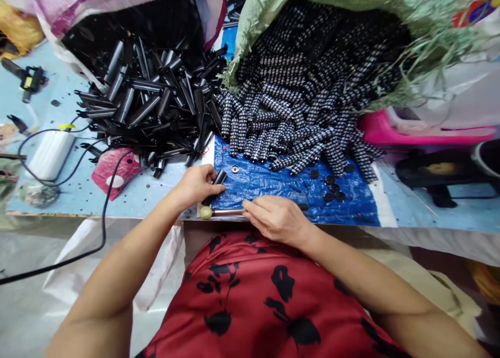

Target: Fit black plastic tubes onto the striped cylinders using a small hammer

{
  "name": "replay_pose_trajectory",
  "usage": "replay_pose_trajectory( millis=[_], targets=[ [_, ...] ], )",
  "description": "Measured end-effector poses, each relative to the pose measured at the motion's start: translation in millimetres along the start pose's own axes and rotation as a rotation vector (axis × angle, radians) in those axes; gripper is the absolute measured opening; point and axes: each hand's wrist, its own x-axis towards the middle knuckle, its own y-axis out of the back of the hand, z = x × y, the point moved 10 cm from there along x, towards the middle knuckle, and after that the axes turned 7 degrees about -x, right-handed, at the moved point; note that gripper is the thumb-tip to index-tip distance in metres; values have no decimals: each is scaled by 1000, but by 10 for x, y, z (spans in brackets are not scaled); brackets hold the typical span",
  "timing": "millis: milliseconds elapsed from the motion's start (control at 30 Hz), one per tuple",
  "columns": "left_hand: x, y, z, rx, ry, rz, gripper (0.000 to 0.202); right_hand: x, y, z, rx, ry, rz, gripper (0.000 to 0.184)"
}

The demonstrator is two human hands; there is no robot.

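My left hand (197, 185) is closed around a short black plastic tube piece (219, 178) near the table's front edge. My right hand (277, 216) bends over a shiny metal rod (228, 212), its fingers pressed together on it. The rod lies along the table edge, with a pale yellow knob (205, 212) at its left end and a dark tip past my right hand. A small silvery washer-like disc (235, 169) rests on the blue sheet (258, 183), just beyond the tube piece. What lies under my right fingers is partly hidden.
Many black plastic pieces (144, 108) spill from a purple-edged sack at left. Patterned black-and-white cylinders (281, 108) spill from a green woven sack. Black discs (334, 189) lie at right. A pink pouch (116, 171), a black cable (104, 212) and a white power strip (52, 152) are at left.
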Motion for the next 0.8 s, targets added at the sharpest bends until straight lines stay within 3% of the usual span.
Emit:
replay_pose_trajectory(
  millis=[100,200,233,267,333,400,500,600,700,800],
  targets=[
    [-304,306,49,177,-79,-3,24,-155,134,170,94,-33,116,20],
    [-726,386,-177,102,-21,-396,31,-311,148,414,47,-119,155,19],
    [-772,530,-240,80,-4,-355,37,-331,101,470,10,-147,131,17],
    [-755,701,-271,111,-21,-238,39,-331,43,503,-22,-169,100,15],
    [-635,1015,-249,284,-84,106,35,-277,-53,503,-55,-196,56,14],
    [-477,1104,-160,516,-125,360,25,-199,-84,454,-41,-202,47,17],
    [-221,973,-80,744,-103,439,16,-184,2,411,13,-142,71,19],
    [-239,977,-24,743,-113,505,22,-374,249,605,-10,-127,143,18],
    [-493,1080,22,537,-170,628,15,-596,475,1029,-243,-273,170,29],
    [-681,1092,-55,168,-129,682,16,-620,401,1379,-416,-318,13,31]
  ],
)
